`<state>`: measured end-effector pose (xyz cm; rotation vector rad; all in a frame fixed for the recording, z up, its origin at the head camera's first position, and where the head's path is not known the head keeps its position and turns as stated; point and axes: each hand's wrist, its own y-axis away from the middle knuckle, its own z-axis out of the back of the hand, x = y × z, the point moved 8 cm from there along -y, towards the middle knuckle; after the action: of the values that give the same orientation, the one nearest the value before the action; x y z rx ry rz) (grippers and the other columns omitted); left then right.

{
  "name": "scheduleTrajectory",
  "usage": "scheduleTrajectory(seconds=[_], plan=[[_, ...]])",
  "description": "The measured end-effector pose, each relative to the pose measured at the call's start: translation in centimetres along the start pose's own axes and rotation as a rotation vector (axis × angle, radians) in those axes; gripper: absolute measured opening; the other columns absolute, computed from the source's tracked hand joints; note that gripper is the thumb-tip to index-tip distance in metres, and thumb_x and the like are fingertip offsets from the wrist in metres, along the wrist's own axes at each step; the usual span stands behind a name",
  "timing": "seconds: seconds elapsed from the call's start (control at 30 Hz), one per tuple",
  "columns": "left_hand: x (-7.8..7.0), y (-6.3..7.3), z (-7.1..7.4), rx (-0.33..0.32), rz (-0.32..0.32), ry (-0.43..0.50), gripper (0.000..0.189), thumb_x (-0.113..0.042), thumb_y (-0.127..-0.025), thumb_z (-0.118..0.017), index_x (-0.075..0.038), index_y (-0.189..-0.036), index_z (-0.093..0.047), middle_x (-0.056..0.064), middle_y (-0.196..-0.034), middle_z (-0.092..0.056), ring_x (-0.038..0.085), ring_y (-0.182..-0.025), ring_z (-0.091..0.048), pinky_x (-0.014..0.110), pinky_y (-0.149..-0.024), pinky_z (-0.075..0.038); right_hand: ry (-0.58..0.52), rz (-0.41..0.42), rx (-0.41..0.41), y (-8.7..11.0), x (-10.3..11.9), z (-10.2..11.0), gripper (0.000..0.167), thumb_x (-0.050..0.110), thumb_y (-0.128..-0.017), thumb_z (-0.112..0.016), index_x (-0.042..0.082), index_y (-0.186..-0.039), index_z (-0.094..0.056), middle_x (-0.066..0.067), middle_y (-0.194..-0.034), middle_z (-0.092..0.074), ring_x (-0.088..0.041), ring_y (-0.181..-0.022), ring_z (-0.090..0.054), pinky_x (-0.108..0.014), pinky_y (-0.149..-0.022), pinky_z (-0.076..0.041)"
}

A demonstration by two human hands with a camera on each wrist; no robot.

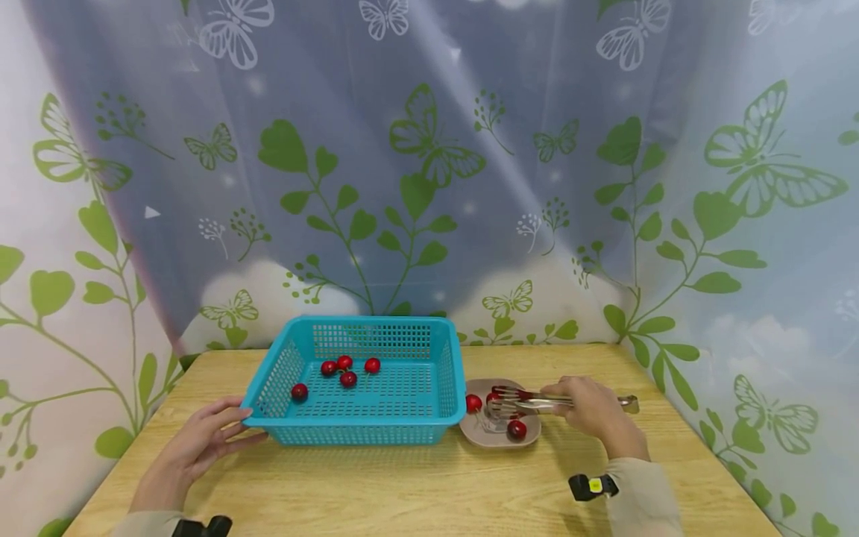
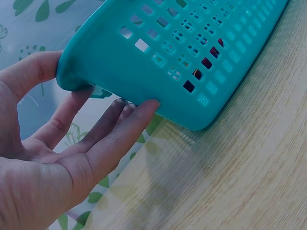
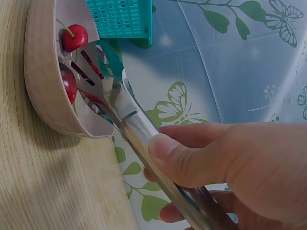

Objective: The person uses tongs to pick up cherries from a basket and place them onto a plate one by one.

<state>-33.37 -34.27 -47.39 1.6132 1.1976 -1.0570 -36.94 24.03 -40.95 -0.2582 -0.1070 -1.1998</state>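
Note:
My left hand (image 1: 201, 441) holds the near left corner of a blue plastic basket (image 1: 356, 432), thumb against the wall and fingers at the rim. Inside the basket lie several red cherries (image 1: 372, 365), mostly toward its left and middle. My right hand (image 1: 590, 410) grips metal tongs (image 3: 136, 122) with slotted ends, pointing left into a small beige dish (image 3: 41, 86). Red cherries (image 1: 517, 429) lie in the dish, one with its stem up in the right wrist view. The tong ends reach over the dish beside a dark red cherry (image 3: 68, 84); whether they clasp a cherry, I cannot tell.
The dish stands against the basket's right side on a light wooden table (image 1: 416, 485). Behind the table hangs a curtain (image 1: 510, 224) printed with butterflies and leaves, close to the basket's back rim.

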Motion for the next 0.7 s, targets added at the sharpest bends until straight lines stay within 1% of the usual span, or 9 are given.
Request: scheduleTrajectory(seconds=[0.1,0.2,0.33,0.47,0.57,0.7], plan=[[0.0,-0.1,0.0,0.000,0.002,-0.004,0.027,-0.006,-0.107,-0.053,-0.023,-0.102,-0.074,-0.008,-0.116,-0.066,0.014,-0.105,-0.073,0.052,-0.105,-0.062,-0.006,-0.013,0.015,0.1,0.0,0.0,0.033,0.014,-0.090,-0.079,0.015,-0.122,-0.077,-0.010,-0.115,-0.075,-0.029,-0.093,-0.072,-0.045,-0.064,-0.061],[0.0,-0.2,0.0,0.003,0.007,-0.005,0.027,-0.007,-0.107,-0.053,-0.023,-0.103,-0.073,-0.008,-0.116,-0.066,0.014,-0.106,-0.073,0.052,-0.106,-0.061,-0.018,-0.026,0.031,0.3,0.1,0.1,0.037,0.015,-0.089,-0.080,0.013,-0.126,-0.075,-0.013,-0.119,-0.073,-0.035,-0.100,-0.071,-0.051,-0.070,-0.063],[0.1,-0.2,0.0,0.006,0.012,-0.002,0.025,-0.007,-0.107,-0.054,-0.023,-0.103,-0.073,-0.007,-0.116,-0.066,0.014,-0.106,-0.073,0.053,-0.107,-0.060,-0.004,-0.022,0.022,0.4,0.5,0.5,0.041,0.016,-0.089,-0.081,0.012,-0.129,-0.073,-0.013,-0.118,-0.072,-0.035,-0.099,-0.071,-0.048,-0.067,-0.062],[0.1,-0.2,0.1,0.011,0.006,-0.011,0.026,-0.007,-0.107,-0.053,-0.023,-0.104,-0.073,-0.008,-0.116,-0.066,0.014,-0.106,-0.073,0.054,-0.108,-0.059,0.030,0.007,-0.023,0.5,1.0,1.2,0.044,0.018,-0.088,-0.081,0.011,-0.130,-0.072,-0.014,-0.117,-0.072,-0.034,-0.097,-0.070,-0.047,-0.064,-0.060],[0.1,-0.2,0.1,0.012,0.006,-0.016,0.027,-0.007,-0.107,-0.052,-0.023,-0.104,-0.074,-0.008,-0.116,-0.066,0.014,-0.106,-0.073,0.054,-0.108,-0.059,0.039,0.016,-0.056,0.7,1.2,1.7,0.045,0.018,-0.088,-0.082,0.011,-0.131,-0.071,-0.015,-0.117,-0.071,-0.035,-0.097,-0.070,-0.048,-0.065,-0.061],[0.2,-0.2,0.2,0.004,0.009,-0.011,0.028,-0.007,-0.107,-0.052,-0.024,-0.104,-0.074,-0.008,-0.116,-0.066,0.014,-0.105,-0.073,0.054,-0.107,-0.060,0.042,0.017,-0.082,0.8,1.4,2.0,0.047,0.017,-0.088,-0.082,0.010,-0.133,-0.070,-0.016,-0.118,-0.070,-0.036,-0.098,-0.070,-0.048,-0.066,-0.062]])
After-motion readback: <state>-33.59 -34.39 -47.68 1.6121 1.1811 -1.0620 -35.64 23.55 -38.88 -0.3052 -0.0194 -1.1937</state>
